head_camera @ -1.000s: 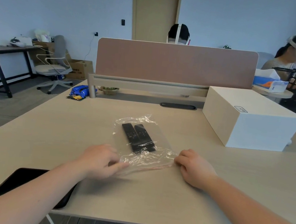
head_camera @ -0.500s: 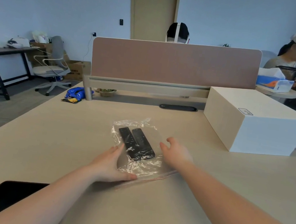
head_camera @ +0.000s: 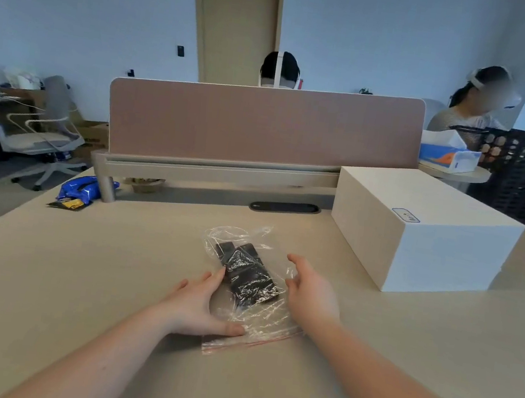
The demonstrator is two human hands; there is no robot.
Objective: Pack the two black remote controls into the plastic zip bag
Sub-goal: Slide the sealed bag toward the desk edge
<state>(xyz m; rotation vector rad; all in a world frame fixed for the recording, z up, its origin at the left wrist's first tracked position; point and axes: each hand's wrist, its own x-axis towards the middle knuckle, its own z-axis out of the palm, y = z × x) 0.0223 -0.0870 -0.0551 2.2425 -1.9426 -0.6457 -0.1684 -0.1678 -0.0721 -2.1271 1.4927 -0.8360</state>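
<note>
A clear plastic zip bag [head_camera: 257,326] with a red seal strip lies flat on the beige desk [head_camera: 77,274]. Two black remote controls [head_camera: 249,275] lie side by side inside it. My left hand [head_camera: 198,305] rests on the bag's left side, fingers spread, thumb pressing the near edge by the seal. My right hand [head_camera: 310,293] is at the bag's right edge, fingers apart and slightly lifted, holding nothing.
A white box [head_camera: 417,229] stands on the desk to the right. A pink divider panel [head_camera: 264,125] closes the far side, with a blue packet [head_camera: 84,188] at its left foot. Two people sit beyond the divider. An office chair [head_camera: 49,137] stands far left.
Both hands slid from the bag's near seal edge up along its sides. The camera moved forward, and the dark tablet at lower left left the view.
</note>
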